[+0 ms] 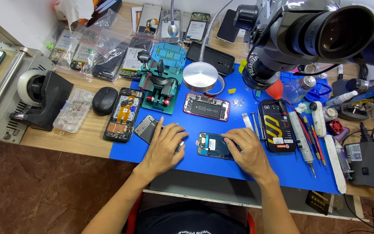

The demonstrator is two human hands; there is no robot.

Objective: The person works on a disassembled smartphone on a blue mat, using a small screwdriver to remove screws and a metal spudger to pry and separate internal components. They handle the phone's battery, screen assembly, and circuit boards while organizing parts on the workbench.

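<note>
Small phone: lies open, face down on the blue mat, near its front edge, between your 2 hands.
Right hand: rests flat over the small phone's right end, fingers loosely spread and pressing rather than gripping.
Left hand: lies palm down on the mat, fingertips over a dark grey part; whether it pinches anything underneath, you cannot tell.
Nearby: a red-edged open phone sits just behind, a black screwdriver case to the right, loose tools beyond it.
Surface: wooden, crowded with a mouse and another open phone.
Risk: your right palm could bend thin cables inside the open phone, and a sliding wrist could scatter the tiny screws lying loose on the mat.
</note>
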